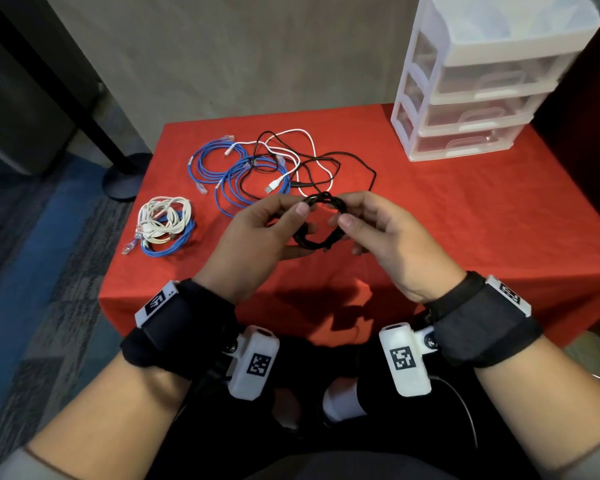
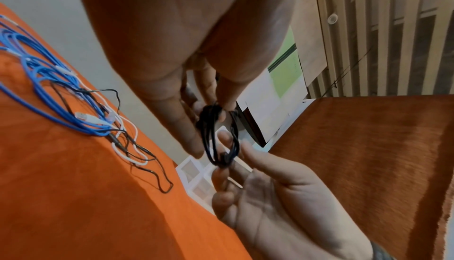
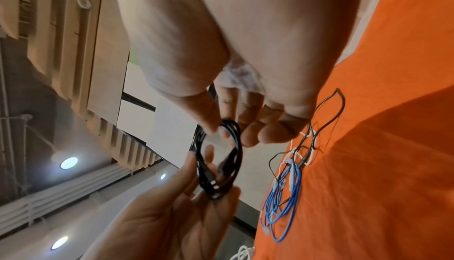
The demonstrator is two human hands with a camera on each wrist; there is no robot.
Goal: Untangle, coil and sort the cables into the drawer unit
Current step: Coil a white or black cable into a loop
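Both hands hold a small coil of black cable [image 1: 314,243] [image 2: 211,147] [image 3: 236,155] in the air above the front of the red table [image 1: 430,220]. My left hand [image 1: 303,220] [image 2: 206,128] pinches the coil's left side between thumb and fingers. My right hand [image 1: 347,214] [image 3: 221,130] pinches its right side. A loose tangle of blue, white and black cables [image 1: 267,168] [image 2: 86,118] [image 3: 287,186] lies on the table just beyond the hands. The white drawer unit [image 1: 482,81] stands at the back right with its drawers pushed in.
A coiled bundle of white and blue cables [image 1: 165,225] lies near the table's left edge. The red cloth [image 1: 222,306] hangs over the front edge, close to my wrists. A dark stand base [image 1: 125,181] sits on the floor to the left.
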